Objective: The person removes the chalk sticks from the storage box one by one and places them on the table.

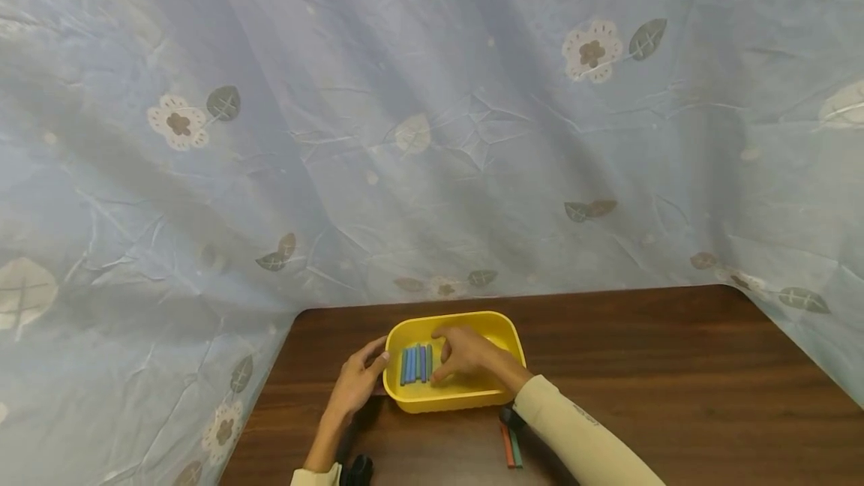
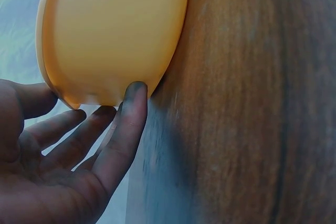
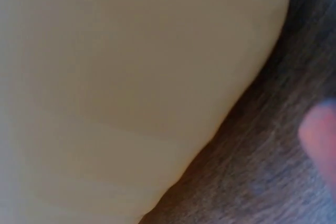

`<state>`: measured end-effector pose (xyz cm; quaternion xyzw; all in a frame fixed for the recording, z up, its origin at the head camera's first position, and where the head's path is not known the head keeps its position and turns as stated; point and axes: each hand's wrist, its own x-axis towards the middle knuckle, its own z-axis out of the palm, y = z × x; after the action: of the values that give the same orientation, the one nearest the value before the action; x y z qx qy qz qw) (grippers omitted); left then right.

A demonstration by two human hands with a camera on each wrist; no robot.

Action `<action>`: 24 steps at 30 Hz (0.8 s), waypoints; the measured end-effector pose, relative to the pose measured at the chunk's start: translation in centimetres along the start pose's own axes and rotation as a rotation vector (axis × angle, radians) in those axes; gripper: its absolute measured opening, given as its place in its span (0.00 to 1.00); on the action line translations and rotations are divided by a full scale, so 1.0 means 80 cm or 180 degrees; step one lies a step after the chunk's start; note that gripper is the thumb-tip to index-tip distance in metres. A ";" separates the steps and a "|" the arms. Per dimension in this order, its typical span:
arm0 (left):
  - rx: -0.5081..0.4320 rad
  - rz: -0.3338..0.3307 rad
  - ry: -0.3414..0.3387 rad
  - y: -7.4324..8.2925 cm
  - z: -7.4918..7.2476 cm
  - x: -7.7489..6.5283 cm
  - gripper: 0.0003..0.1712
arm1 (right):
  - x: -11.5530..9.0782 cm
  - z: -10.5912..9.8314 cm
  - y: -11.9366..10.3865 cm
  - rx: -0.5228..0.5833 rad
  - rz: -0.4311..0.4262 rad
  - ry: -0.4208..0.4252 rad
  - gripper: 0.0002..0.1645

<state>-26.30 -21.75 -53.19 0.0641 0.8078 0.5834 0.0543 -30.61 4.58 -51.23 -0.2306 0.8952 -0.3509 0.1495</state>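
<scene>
A yellow plastic basket (image 1: 445, 405) stands on the table. My left hand (image 1: 358, 381) holds its left end, the thumb at the rim and the fingers against the outer wall; the left wrist view shows these fingers (image 2: 135, 114) close up. Inside, several blue, purple and green chalk-like sticks (image 1: 415, 364) lie side by side on the left of the basket floor. My right hand (image 1: 466, 351) reaches in just right of that row, thumb and index finger curved and spread apart. I see nothing between them; its other fingers are hidden.
On the brown wooden table (image 1: 628, 366), a red stick (image 1: 507, 447) and a green stick (image 1: 516, 450) lie in front of the basket, partly under the right wrist's black strap. A patterned blue-grey curtain (image 1: 432, 193) hangs behind and beside the table.
</scene>
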 end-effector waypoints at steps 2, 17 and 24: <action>0.0002 -0.0012 0.0015 0.001 0.000 0.000 0.28 | 0.002 0.001 0.000 -0.0015 0.0022 -0.0007 0.54; -0.0015 -0.0027 0.0039 0.003 0.001 0.002 0.28 | 0.009 0.008 0.001 -0.0232 0.0146 0.0014 0.55; 0.0019 -0.0041 0.0038 0.002 0.001 0.003 0.28 | 0.007 0.008 -0.004 -0.0369 0.0173 0.0039 0.50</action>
<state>-26.55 -21.60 -53.05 0.0556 0.8103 0.5810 0.0530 -30.74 3.74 -51.50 -0.2123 0.9208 -0.2957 0.1399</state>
